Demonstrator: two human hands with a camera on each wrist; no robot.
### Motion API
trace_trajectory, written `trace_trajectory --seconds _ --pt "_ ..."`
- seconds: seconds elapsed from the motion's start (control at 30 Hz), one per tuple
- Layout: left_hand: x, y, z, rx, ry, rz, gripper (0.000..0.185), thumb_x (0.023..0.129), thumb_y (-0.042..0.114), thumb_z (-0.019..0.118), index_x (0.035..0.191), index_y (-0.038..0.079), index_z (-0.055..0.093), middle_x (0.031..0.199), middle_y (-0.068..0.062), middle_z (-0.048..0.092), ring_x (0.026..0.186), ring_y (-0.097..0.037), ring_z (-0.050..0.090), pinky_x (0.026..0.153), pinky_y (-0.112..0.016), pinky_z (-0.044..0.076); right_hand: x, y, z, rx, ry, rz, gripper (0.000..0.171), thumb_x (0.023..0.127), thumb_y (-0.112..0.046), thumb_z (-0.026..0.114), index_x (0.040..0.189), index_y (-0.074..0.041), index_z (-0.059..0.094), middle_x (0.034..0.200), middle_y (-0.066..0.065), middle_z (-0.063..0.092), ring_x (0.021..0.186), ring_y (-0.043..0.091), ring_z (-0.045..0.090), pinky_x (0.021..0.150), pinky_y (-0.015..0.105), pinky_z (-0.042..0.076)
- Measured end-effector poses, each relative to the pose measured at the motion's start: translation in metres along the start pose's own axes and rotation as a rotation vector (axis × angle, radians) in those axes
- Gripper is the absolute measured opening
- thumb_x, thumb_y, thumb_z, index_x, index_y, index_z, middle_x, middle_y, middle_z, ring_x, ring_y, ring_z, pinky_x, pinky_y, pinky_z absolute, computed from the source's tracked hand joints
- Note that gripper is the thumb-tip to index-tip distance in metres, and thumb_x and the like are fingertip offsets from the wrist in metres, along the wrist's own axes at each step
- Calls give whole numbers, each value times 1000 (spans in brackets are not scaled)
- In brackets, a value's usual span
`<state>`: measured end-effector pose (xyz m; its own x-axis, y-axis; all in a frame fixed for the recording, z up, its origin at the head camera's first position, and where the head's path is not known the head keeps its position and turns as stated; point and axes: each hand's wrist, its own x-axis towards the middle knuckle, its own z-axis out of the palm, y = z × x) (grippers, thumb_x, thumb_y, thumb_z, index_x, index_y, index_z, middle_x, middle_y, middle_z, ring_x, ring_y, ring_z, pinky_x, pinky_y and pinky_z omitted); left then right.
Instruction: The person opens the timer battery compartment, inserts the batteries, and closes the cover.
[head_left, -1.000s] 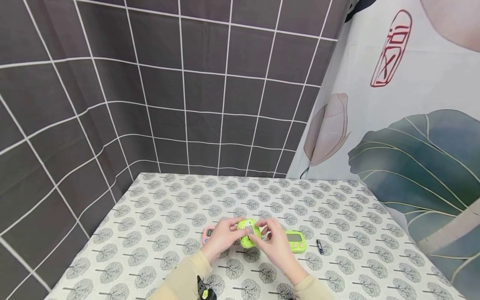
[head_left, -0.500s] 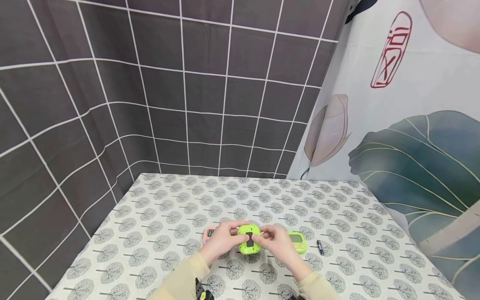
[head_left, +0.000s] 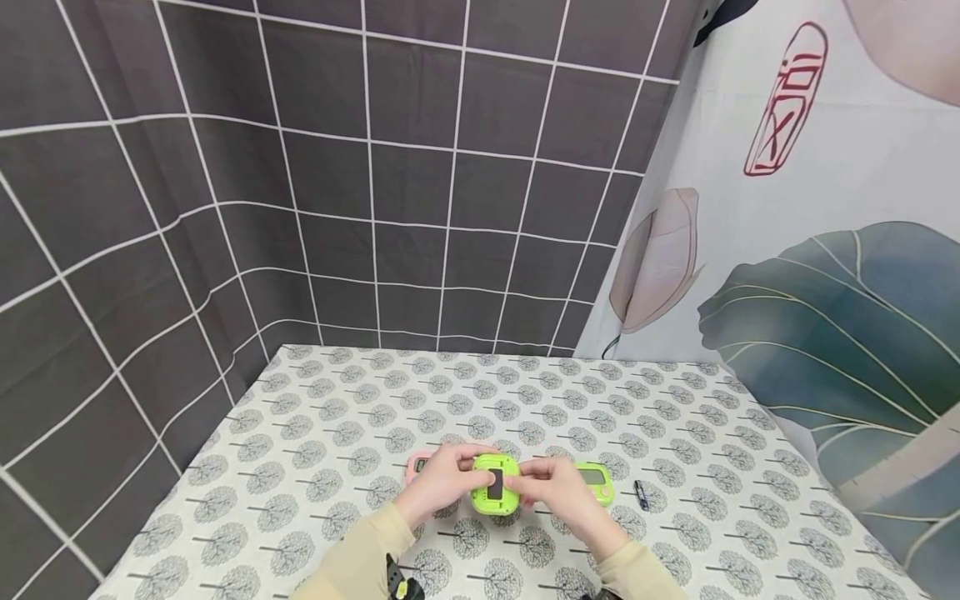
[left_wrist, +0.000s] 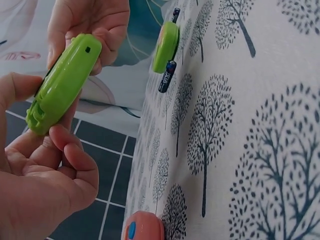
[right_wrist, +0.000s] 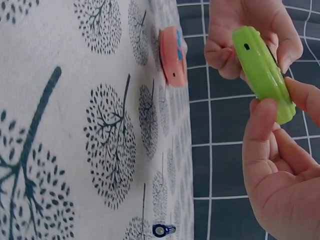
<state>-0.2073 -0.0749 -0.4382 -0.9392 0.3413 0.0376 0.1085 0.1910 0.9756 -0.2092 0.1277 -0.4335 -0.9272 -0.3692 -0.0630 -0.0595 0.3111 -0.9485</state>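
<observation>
A bright green digital timer [head_left: 491, 505] is held above the table, its back with a black panel [head_left: 495, 486] facing up in the head view. My left hand [head_left: 444, 482] grips its left side, thumb on the panel's edge. From the right, my right hand [head_left: 561, 493] pinches the other side between thumb and fingers. Both wrist views show the timer edge-on, with a small dark slot in its side. In the left wrist view, an open recess [left_wrist: 37, 115] shows at one end. The timer's front is hidden from the head view.
A pink timer [head_left: 417, 464] lies behind my left hand, partly covered. Right of my right hand lies another green timer [head_left: 597, 478], with a dark battery [head_left: 641, 495] beyond it. In the left wrist view another battery [left_wrist: 167, 76] lies close to that timer. Patterned cloth [head_left: 360, 400] covers the table.
The held timer has turned over: its grey display faced up a second ago, and now its back with the black panel does. Both hands stay on it.
</observation>
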Motion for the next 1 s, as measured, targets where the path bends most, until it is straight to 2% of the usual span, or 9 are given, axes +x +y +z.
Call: trace_trajectory --seconds 0.13,0.23,0.27,0.37,0.47,0.5,0.6,0.77,1.0 --pt "0 2 -1 -17 -5 -12 42 81 12 69 122 1 61 107 -13 69 93 -20 68 80 -25 54 -1 0 1 28 20 4 29 84 -17 69 103 5 68 81 7 70 67 14 59 67 29 51" --pt "0 2 -1 -7 3 -23 42 81 12 69 121 3 62 107 -11 70 93 -19 68 84 -32 54 -1 0 2 39 37 11 28 84 -15 68 102 6 67 79 4 69 66 13 58 66 28 51" --pt "0 2 -1 7 12 -25 41 81 13 69 121 5 62 106 -10 70 93 -18 67 90 -34 51 -1 1 3 41 38 10 28 84 -15 67 102 6 67 79 3 69 66 13 58 66 27 51" --pt "0 2 -1 27 21 -24 40 81 14 69 120 7 63 107 -8 70 94 -17 67 94 -42 48 -1 2 2 52 30 9 28 85 -15 67 102 7 67 80 2 68 67 12 58 67 26 52" --pt "0 0 -2 37 31 -28 40 81 16 69 120 9 64 108 -8 70 94 -16 67 96 -42 46 0 3 1 75 10 7 30 85 -17 68 103 8 66 80 3 68 67 12 59 68 27 52" --pt "0 0 -2 29 30 -30 40 81 16 69 121 9 63 108 -8 70 95 -17 67 92 -40 49 0 4 0 81 5 11 31 85 -18 68 103 8 65 81 4 68 68 13 60 68 27 53" --pt "1 0 -2 23 42 -39 41 80 17 70 120 11 64 109 -7 70 96 -16 67 91 -35 49 1 5 -2 96 -8 18 35 85 -21 70 105 7 65 81 6 69 68 14 61 69 29 54" --pt "3 -1 -1 25 47 -37 43 81 16 69 122 7 62 108 -9 70 94 -16 67 82 -27 52 1 8 -5 99 -18 6 38 84 -21 70 110 7 63 87 9 70 72 16 63 71 31 56" --pt "3 -1 0 54 60 -38 42 80 16 69 121 8 64 104 -9 71 88 -15 68 76 -24 52 -1 6 -5 123 54 -7 43 80 -11 73 116 8 56 87 8 65 71 14 62 69 31 56"
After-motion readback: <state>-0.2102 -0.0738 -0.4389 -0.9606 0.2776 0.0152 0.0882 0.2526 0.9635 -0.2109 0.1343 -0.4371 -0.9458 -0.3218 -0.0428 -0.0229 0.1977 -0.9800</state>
